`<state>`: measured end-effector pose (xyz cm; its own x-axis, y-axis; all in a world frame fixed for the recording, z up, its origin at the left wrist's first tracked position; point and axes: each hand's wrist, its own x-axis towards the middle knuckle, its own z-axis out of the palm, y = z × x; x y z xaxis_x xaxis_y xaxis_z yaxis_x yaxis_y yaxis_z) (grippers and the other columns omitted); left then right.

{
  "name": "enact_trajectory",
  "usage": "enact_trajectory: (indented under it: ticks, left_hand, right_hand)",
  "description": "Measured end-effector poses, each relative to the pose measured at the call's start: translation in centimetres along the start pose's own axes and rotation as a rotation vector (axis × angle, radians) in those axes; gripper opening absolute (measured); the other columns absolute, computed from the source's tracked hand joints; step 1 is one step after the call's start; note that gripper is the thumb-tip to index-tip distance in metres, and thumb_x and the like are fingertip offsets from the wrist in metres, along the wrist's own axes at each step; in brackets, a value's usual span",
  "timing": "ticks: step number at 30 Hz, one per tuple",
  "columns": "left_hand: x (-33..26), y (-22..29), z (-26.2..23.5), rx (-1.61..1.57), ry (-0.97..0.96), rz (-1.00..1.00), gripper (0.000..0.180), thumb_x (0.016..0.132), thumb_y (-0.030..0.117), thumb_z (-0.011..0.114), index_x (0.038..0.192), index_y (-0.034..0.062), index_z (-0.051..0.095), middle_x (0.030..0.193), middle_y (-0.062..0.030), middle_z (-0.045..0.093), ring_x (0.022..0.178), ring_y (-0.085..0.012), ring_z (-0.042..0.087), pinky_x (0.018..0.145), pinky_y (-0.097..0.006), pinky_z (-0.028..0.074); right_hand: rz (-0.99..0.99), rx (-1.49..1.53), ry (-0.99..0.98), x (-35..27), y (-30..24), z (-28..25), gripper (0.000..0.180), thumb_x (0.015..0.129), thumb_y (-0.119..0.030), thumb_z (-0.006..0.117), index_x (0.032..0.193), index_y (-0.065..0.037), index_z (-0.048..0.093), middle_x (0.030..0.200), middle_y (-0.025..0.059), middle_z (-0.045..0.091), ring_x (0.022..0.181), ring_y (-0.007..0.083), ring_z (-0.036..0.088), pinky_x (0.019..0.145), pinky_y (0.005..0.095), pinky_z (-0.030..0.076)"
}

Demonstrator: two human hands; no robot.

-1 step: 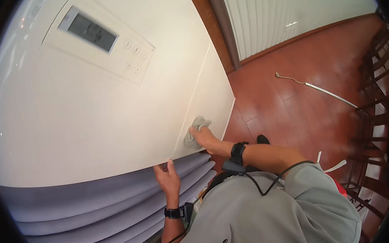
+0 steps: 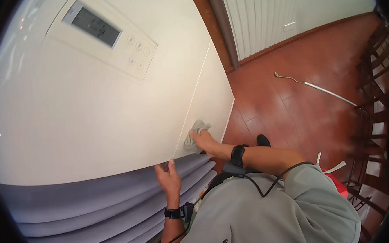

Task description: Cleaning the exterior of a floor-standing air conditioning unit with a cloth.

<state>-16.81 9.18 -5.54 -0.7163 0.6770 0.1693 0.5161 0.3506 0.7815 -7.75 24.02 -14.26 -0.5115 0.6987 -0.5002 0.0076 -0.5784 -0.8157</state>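
A tall white appliance front (image 2: 90,119) fills the left of the head view, with a thin vertical seam running down it. My right hand (image 2: 206,143) presses a crumpled grey cloth (image 2: 194,134) against the white surface beside that seam, low on the panel. My left hand (image 2: 169,179) holds nothing and rests with its fingers pointing up at the panel's lower edge, where the grey ribbed section (image 2: 88,210) begins. Each wrist wears a black band, and a black cable runs from the right one over my grey shirt.
A display with round buttons (image 2: 103,35) sits high on the panel. Red-brown tiled floor (image 2: 303,123) lies to the right, with a thin white rod (image 2: 318,89) on it. Dark wooden chairs (image 2: 381,108) stand at the far right and a white slatted wall (image 2: 277,12) behind.
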Motion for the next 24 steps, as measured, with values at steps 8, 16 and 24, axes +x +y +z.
enact_trajectory:
  ticks: [8, 16, 24]
  left_hand:
    - [0.1, -1.4, -2.5, -0.187, -0.209, 0.022, 0.047, 0.094, 0.002, 0.059, 0.136, -0.0066, 0.043, 0.125, -0.0227, 0.060, 0.116, -0.0280, 0.061, 0.091, -0.037, 0.053]
    - [1.9, -1.6, -4.9, -0.225, -0.112, 0.120, 0.044, 0.092, 0.004, 0.064, 0.133, -0.0045, 0.049, 0.123, -0.0194, 0.059, 0.111, -0.0245, 0.060, 0.090, -0.035, 0.051]
    - [3.0, 2.4, -6.2, -0.311, -0.022, 0.217, 0.025, 0.089, 0.002, 0.069, 0.109, -0.0003, 0.054, 0.100, -0.0100, 0.062, 0.090, -0.0161, 0.063, 0.082, -0.030, 0.052]
  right_hand:
    - [0.054, 0.218, -0.060, -6.0, 0.7, 3.8, 0.066, 0.095, -0.037, 0.059, 0.124, 0.021, 0.047, 0.120, 0.0263, 0.058, 0.109, 0.0255, 0.059, 0.086, 0.0375, 0.050]
    - [-0.538, -0.208, -0.025, -9.6, -11.8, 3.8, 0.055, 0.091, -0.034, 0.064, 0.119, 0.012, 0.051, 0.102, 0.0196, 0.067, 0.092, 0.0251, 0.067, 0.080, 0.0372, 0.053]
    - [-0.963, -0.306, 0.134, -13.4, -14.6, 6.1, 0.047, 0.088, -0.031, 0.070, 0.117, 0.001, 0.054, 0.096, 0.0184, 0.064, 0.084, 0.0326, 0.067, 0.074, 0.0392, 0.053]
